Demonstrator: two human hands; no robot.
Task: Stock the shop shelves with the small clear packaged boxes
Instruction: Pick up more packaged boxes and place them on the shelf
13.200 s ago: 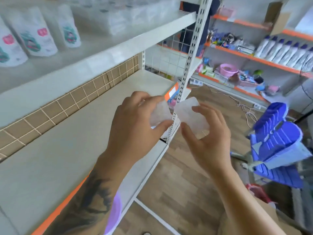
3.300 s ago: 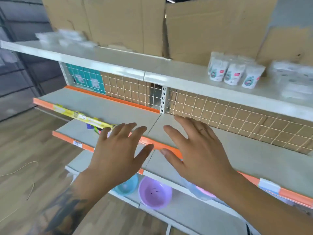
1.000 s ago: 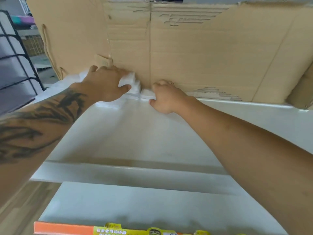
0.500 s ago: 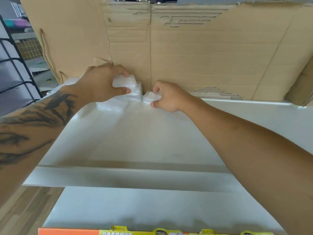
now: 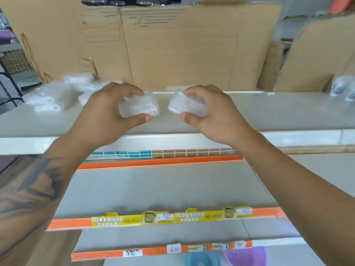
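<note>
Reference landmark: the top shelf (image 5: 269, 116), a pale flat deck backed by flattened cardboard (image 5: 172, 50).

Hand state. The left hand (image 5: 107, 120) grips one clear box (image 5: 138, 105); fingers curl over its far edge and the thumb presses its near edge. The right hand (image 5: 213, 116) grips a second clear box (image 5: 187, 104) in the same way. Both boxes are held above the front half of the top shelf, near its centre line, close beside each other but apart, and neither touches the deck.

Controlling relation. Each box has its long axis running roughly left to right, parallel to the front lip of the top shelf; the right-hand box is tilted, its inner end raised. The existing stock (image 5: 63, 93) lies at the rear left of the top shelf, against the cardboard. It is therefore forward and to the left of both hands, and the left hand is the nearer one. Placement there would probably require a forward reach with the left box leading.

Count.
- Clear boxes in hand: two, one per hand
- Boxes in the rear-left stock: several; motion blur prevents an exact count
- Pouches (image 5: 343, 89) at the right end of the top shelf: apparently two, cut by the frame edge
- Lower shelf levels visible below the top shelf: three, each with an orange price rail (image 5: 161, 162)
</note>
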